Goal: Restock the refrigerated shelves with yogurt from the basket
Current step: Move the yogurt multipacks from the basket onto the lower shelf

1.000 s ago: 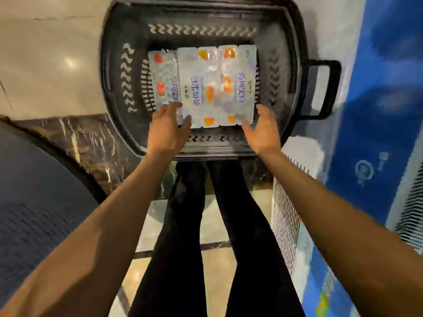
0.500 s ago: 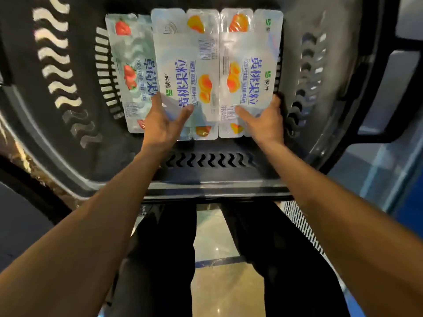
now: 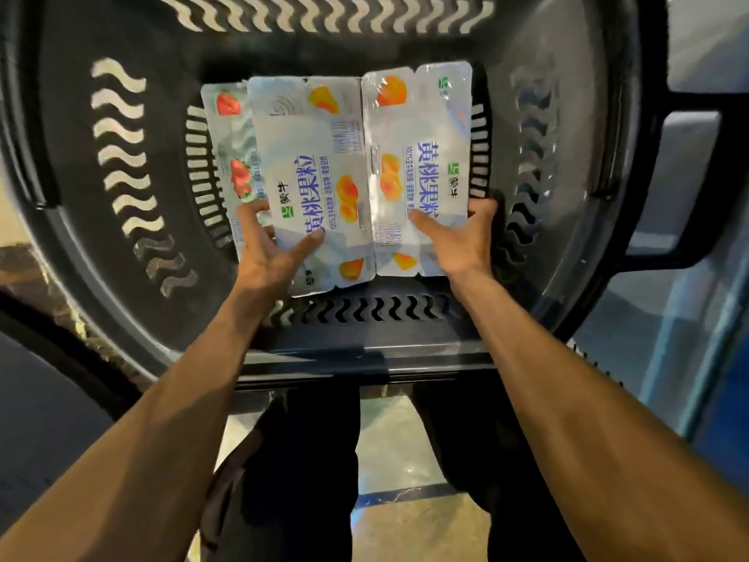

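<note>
Three flat yogurt multipacks lie in the black plastic basket (image 3: 121, 257). A strawberry pack (image 3: 229, 156) is at the left, half under the middle peach pack (image 3: 312, 164). My left hand (image 3: 271, 253) grips the near left corner of the middle peach pack, thumb on top, fingers under its left edge, and that pack sits tilted and raised at my end. My right hand (image 3: 462, 237) holds the near right corner of the right peach pack (image 3: 421, 156), thumb on top and fingers around its right edge.
The basket's handle (image 3: 689, 176) sticks out to the right. A blue cabinet front (image 3: 689, 358) with a white wire grille runs along the right. My dark-trousered legs (image 3: 308, 480) stand below the basket on a shiny tiled floor. A dark curved object fills the lower left.
My hands went down into the basket and closed on the two peach packs. The middle pack has tilted and slid over the strawberry pack. The camera moved closer.
</note>
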